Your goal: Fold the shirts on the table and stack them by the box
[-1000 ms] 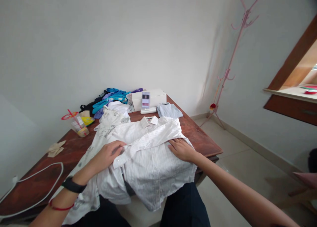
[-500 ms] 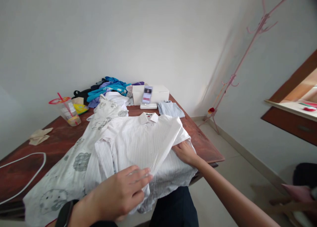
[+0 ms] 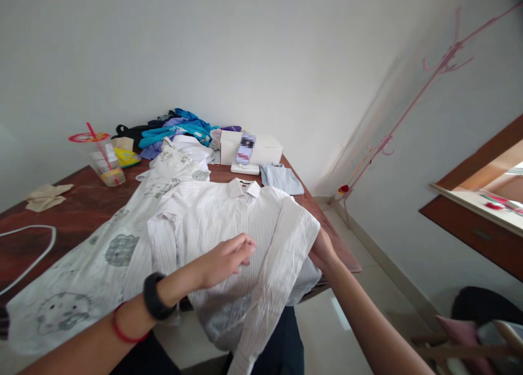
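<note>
A white pin-striped collared shirt (image 3: 220, 217) lies front up, collar toward the wall, its lower part hanging over the table's near edge. My left hand (image 3: 232, 258) is above the shirt's middle, with loosely bent fingers and nothing in them. At the right side my right hand (image 3: 322, 248) has hold of the shirt by the sleeve's outer edge; the fabric hides most of its fingers. From there the long sleeve (image 3: 272, 277) runs down toward me, its cuff end hanging past the edge.
A white garment with grey cartoon prints (image 3: 120, 249) lies left of the shirt on the wooden table (image 3: 90, 200). Behind are a clothes pile (image 3: 180, 132), white box (image 3: 267, 149), propped phone (image 3: 245, 149), folded light-blue cloth (image 3: 281, 179) and plastic cup (image 3: 107, 165). A pink coat stand (image 3: 412, 105) leans rightward.
My left hand has let go of the sleeve and moved up over the shirt front. The sleeve now drops toward me. My right hand has come out from under the sleeve to its outer edge.
</note>
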The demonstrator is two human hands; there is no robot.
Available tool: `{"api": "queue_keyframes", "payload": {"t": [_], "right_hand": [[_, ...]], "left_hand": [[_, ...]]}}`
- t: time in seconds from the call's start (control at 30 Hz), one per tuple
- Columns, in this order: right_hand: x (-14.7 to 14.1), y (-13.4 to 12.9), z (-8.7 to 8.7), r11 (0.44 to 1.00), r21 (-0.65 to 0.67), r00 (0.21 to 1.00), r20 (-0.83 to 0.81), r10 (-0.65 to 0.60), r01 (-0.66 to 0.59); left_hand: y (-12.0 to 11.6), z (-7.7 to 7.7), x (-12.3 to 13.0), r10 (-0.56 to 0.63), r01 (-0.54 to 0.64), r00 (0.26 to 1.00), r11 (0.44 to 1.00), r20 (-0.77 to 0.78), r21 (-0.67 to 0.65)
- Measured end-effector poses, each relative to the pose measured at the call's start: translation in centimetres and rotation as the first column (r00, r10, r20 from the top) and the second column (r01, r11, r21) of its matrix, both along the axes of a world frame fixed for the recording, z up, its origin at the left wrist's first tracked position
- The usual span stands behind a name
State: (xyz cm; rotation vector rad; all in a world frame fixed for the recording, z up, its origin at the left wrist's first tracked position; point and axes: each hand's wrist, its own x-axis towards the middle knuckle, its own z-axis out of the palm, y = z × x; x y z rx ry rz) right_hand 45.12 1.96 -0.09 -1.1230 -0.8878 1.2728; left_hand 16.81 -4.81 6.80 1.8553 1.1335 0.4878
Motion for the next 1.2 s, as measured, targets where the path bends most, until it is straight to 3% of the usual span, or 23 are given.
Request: {"api": "queue_keyframes", "payload": {"t": [0.03, 0.1, 0.17, 0.27, 0.4, 0.5, 0.6, 0.67, 0.73, 0.8, 0.87, 0.93, 1.03, 1.1, 1.2], "right_hand": [[0.1, -0.1, 0.7, 0.999, -0.01, 0.998, -0.025, 0.052, -0.053], [0.0, -0.2, 1.9, 0.989, -0.023, 0.985, -0.087, 0.146, -0.149], [-0.2, -0.3, 2.5, 0.978, -0.026, 0.961, -0.194, 0.197, -0.206], [-0.6, -0.1, 2.1, 0.966, -0.028, 0.885, -0.408, 0.224, -0.257], [-0.9, 0.3, 1.3, 0.977, -0.031, 0.812, -0.562, 0.156, -0.209], [-1.2, 0.4, 1.4, 0.982, -0.019, 0.802, -0.579, 0.143, -0.189], [-1.8, 0.3, 2.1, 0.973, -0.002, 0.802, -0.566, 0.189, -0.231], [-2.3, 0.2, 2.6, 0.966, 0.019, 0.81, -0.541, 0.228, -0.259], [-2.8, 0.1, 2.7, 0.961, 0.028, 0.822, -0.511, 0.251, -0.275], [-3.2, 0.2, 2.6, 0.965, 0.023, 0.84, -0.488, 0.238, -0.261], [-3.4, 0.3, 2.4, 0.97, 0.013, 0.849, -0.48, 0.219, -0.242], [-3.3, 0.6, 2.1, 0.969, 0.015, 0.847, -0.483, 0.224, -0.248], [-2.9, 0.9, 1.7, 0.96, 0.02, 0.831, -0.496, 0.252, -0.279], [-2.6, 1.0, 1.4, 0.96, 0.026, 0.82, -0.514, 0.252, -0.279], [-2.3, 1.1, 1.0, 0.968, 0.027, 0.805, -0.55, 0.223, -0.25]], "left_hand": [[1.7, -0.6, 1.0, 0.051, -0.031, 0.995, 0.975, 0.086, -0.222], [4.6, -1.7, 3.1, 0.138, -0.018, 0.959, 0.902, 0.249, -0.432], [6.3, -2.3, 5.0, 0.181, 0.046, 0.906, 0.855, 0.381, -0.517], [6.5, -2.6, 6.8, 0.163, 0.151, 0.847, 0.839, 0.506, -0.522], [4.5, -3.2, 7.4, 0.086, 0.209, 0.841, 0.859, 0.534, -0.468], [3.1, -3.8, 7.7, 0.102, 0.174, 0.82, 0.893, 0.563, -0.415], [2.6, -4.1, 7.9, 0.197, -0.009, 0.827, 0.941, 0.526, -0.338], [2.8, -4.1, 8.1, 0.275, -0.214, 0.842, 0.96, 0.463, -0.18], [3.4, -3.9, 8.2, 0.313, -0.361, 0.852, 0.932, 0.42, 0.039], [4.3, -3.8, 8.4, 0.296, -0.394, 0.873, 0.896, 0.388, 0.204], [5.1, -3.8, 8.5, 0.266, -0.371, 0.894, 0.891, 0.361, 0.263], [5.7, -3.7, 8.4, 0.224, -0.308, 0.899, 0.934, 0.376, 0.179], [6.0, -3.8, 7.9, 0.178, -0.111, 0.85, 0.981, 0.495, -0.161], [6.1, -4.0, 7.4, 0.218, 0.013, 0.789, 0.929, 0.575, -0.37], [6.3, -4.5, 6.6, 0.315, 0.126, 0.677, 0.841, 0.665, -0.526]]}}
